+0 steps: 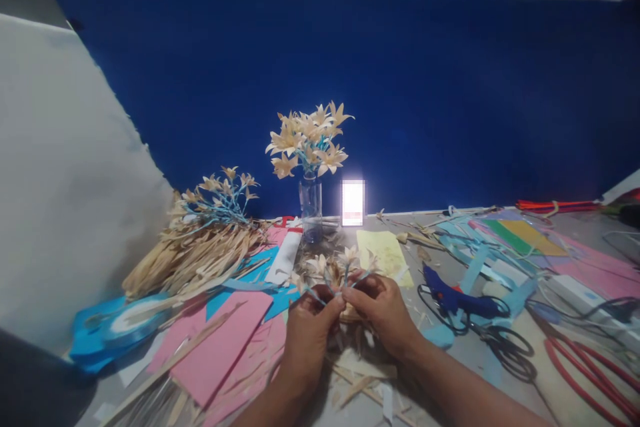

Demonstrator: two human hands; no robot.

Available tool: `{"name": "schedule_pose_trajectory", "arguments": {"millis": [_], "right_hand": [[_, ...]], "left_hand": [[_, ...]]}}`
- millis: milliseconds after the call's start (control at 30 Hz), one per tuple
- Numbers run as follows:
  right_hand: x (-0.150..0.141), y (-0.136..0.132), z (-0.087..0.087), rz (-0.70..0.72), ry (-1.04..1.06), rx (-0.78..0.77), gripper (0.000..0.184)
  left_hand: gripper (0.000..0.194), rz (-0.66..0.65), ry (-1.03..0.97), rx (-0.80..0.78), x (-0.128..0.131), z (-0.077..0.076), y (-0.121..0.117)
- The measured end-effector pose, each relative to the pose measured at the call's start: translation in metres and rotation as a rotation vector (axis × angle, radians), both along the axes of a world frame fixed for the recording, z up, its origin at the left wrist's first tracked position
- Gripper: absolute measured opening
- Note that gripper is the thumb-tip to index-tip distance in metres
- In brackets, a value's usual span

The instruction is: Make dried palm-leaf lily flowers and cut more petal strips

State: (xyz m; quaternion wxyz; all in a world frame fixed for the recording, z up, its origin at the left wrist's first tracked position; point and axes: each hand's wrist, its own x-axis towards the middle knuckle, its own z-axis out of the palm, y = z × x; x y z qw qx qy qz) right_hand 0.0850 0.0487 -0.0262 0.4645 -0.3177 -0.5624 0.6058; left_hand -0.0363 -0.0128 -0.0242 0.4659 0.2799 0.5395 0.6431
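My left hand [311,320] and my right hand [384,307] meet at the middle of the table, fingers pinched together around a small spray of artificial flowers [318,268]. Its pale cream, pointed petals fan out above my fingertips. A bit of light blue stem shows by the left hand; the rest is covered by my fingers. Just beyond stands a clear glass bottle [311,210] filled with a larger bunch of cream flowers [310,137] on blue stems. Dried husk scraps [357,387] lie beneath my wrists.
On the left, more blue-stemmed flowers [225,193] rest on a heap of dried husks [200,250], near pink sheets [225,340] and a tape roll [135,317]. To the right are a blue glue gun [465,297], red cable [590,370] and a power strip [590,303].
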Motion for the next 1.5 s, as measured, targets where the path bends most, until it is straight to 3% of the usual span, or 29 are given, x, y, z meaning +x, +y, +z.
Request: {"name": "schedule_pose_trajectory", "arguments": {"millis": [200, 433, 600, 1000, 1233, 1500], "right_hand": [[0.000, -0.003, 0.004, 0.030, -0.004, 0.083, 0.019], [-0.002, -0.002, -0.002, 0.175, -0.138, 0.091, 0.014], [0.000, 0.000, -0.006, 0.155, -0.166, 0.130, 0.012], [0.004, 0.001, 0.000, 0.207, -0.281, 0.226, 0.009], [0.009, 0.008, 0.003, 0.207, -0.342, 0.328, 0.006], [0.017, 0.007, 0.016, 0.153, -0.145, 0.208, 0.026]], "left_hand": [[0.032, -0.018, -0.189, 0.030, -0.002, 0.011, 0.002], [0.039, -0.022, -0.409, 0.045, -0.002, 0.024, -0.002], [0.034, -0.042, -0.389, 0.033, -0.003, 0.021, -0.002], [0.039, -0.046, -0.392, 0.018, -0.004, 0.026, -0.002], [0.038, -0.042, -0.301, 0.044, -0.005, 0.021, -0.001], [0.034, -0.158, -0.196, 0.018, -0.003, 0.015, -0.004]]}}
